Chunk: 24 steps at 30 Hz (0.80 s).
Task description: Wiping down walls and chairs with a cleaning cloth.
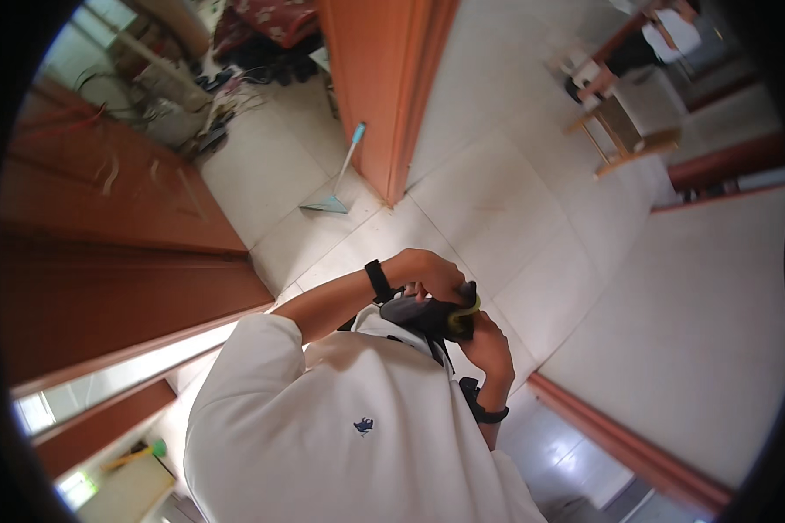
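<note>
In front of my chest, both hands are on a dark grey and black item (418,315) with a yellow-green edge. It looks like a shoe, but its exact kind cannot be made out. My left hand (432,271) grips it from above, fingers curled over its top near the yellow-green edge. From the far right end, my right hand (488,346) holds it, with its fingers partly hidden behind it. Black bands (379,281) circle both wrists. The item's lower side is hidden against my white shirt (366,392).
A turquoise dustpan (327,204) with a long handle stands beside the wooden door frame (386,98). Brown door panels (124,281) rise at left. Cables and shoes clutter the floor at upper left. A person (670,36) is at upper right near a wooden chair (618,134).
</note>
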Each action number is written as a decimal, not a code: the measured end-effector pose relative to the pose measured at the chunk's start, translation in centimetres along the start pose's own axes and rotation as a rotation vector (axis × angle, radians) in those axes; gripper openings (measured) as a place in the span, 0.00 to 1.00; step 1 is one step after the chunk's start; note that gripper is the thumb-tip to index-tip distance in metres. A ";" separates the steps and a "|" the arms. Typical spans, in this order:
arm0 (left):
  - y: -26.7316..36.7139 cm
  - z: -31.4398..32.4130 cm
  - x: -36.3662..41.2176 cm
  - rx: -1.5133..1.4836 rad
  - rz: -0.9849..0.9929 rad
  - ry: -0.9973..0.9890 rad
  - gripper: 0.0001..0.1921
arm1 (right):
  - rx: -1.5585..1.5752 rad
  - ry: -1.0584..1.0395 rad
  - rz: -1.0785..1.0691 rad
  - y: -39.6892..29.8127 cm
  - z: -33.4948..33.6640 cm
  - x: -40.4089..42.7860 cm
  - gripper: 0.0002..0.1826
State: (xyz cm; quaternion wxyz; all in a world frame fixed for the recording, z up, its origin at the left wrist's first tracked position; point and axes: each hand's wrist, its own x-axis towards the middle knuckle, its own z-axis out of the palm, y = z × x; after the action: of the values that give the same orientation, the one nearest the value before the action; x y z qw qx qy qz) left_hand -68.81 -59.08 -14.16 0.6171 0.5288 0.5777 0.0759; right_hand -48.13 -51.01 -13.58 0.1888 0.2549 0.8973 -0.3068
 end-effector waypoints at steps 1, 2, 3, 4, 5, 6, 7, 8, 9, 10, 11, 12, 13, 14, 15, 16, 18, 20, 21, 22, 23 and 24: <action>0.1 -1.2 -0.9 -0.011 -0.106 0.091 0.27 | -0.013 0.009 -0.040 0.5 -0.4 1.8 0.21; 0.0 -2.3 -1.4 -0.018 -0.211 0.177 0.25 | -0.052 -0.026 -0.044 0.9 -1.3 3.2 0.21; -0.4 -2.5 -1.7 -0.030 -0.236 0.195 0.25 | -0.051 -0.036 -0.076 1.1 -2.1 4.6 0.21; -1.3 -2.2 -1.4 -0.134 -0.244 0.261 0.26 | -0.090 -0.067 -0.041 1.4 -2.6 6.0 0.19; -1.9 -1.9 -1.0 -0.234 -0.249 0.326 0.26 | -0.129 -0.095 -0.003 1.8 -3.1 7.3 0.18; -2.4 -1.8 -0.6 -0.254 -0.311 0.315 0.27 | -0.124 -0.099 -0.019 2.1 -3.3 8.3 0.18; -3.5 -1.4 0.7 -0.197 -0.339 0.266 0.27 | 0.029 0.025 -0.019 2.8 -3.9 9.4 0.17; -3.3 -1.0 0.6 -0.110 -0.347 0.277 0.25 | 0.182 0.162 -0.025 3.6 -4.7 11.3 0.16; -4.1 -0.1 1.1 -0.142 -0.219 0.306 0.25 | 0.327 0.298 -0.038 4.4 -5.8 13.1 0.16; -3.7 0.0 1.9 -0.091 -0.244 0.317 0.24 | 0.377 0.419 -0.067 5.1 -6.2 14.3 0.13; -1.9 -0.9 1.3 -0.211 -0.300 0.253 0.16 | 0.365 0.416 -0.084 5.7 -6.5 15.5 0.13; -1.4 -1.8 1.4 -0.277 -0.270 0.263 0.16 | 0.453 0.478 -0.148 5.8 -6.9 16.4 0.11; -1.0 -2.6 1.5 -0.345 -0.240 0.276 0.15 | 0.539 0.535 -0.216 5.7 -7.3 17.3 0.10; -0.4 -3.4 1.3 -0.353 -0.230 0.293 0.15 | 0.524 0.532 -0.230 5.5 -7.8 18.2 0.10; 0.1 -4.4 1.0 -0.429 -0.144 0.447 0.15 | 0.740 0.518 -0.219 4.6 -8.3 19.2 0.09; 0.2 -5.1 0.8 -0.507 -0.060 0.607 0.15 | 0.957 0.488 -0.214 3.4 -8.8 20.3 0.09; -1.7 -4.8 1.1 -0.496 0.085 1.076 0.15 | 1.056 0.401 -0.313 0.2 -10.7 21.9 0.10; -2.3 -5.4 0.0 -0.547 0.293 1.646 0.19 | 1.125 0.382 -0.496 -5.3 -13.2 22.4 0.11; -1.9 -6.8 -1.5 -0.635 0.365 1.767 0.23 | 1.082 0.450 -0.600 -8.7 -14.8 22.5 0.11; -1.9 -8.2 -2.7 -0.534 0.433 1.905 0.28 | 0.994 0.560 -0.729 -11.1 -16.2 23.4 0.12; -2.0 -9.6 -3.9 -0.425 0.497 2.039 0.33 | 0.905 0.667 -0.854 -13.3 -17.2 24.4 0.14; -1.7 -11.4 -5.9 -0.271 0.488 2.096 0.37 | 0.972 0.674 -0.895 -15.6 -18.5 24.5 0.14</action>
State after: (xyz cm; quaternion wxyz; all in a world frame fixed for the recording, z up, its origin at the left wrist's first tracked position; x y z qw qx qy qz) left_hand -80.63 -57.52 -9.06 -0.1617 0.2289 0.6837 0.6738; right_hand -80.07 -41.35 -4.96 -0.3739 0.0000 0.6877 -0.6223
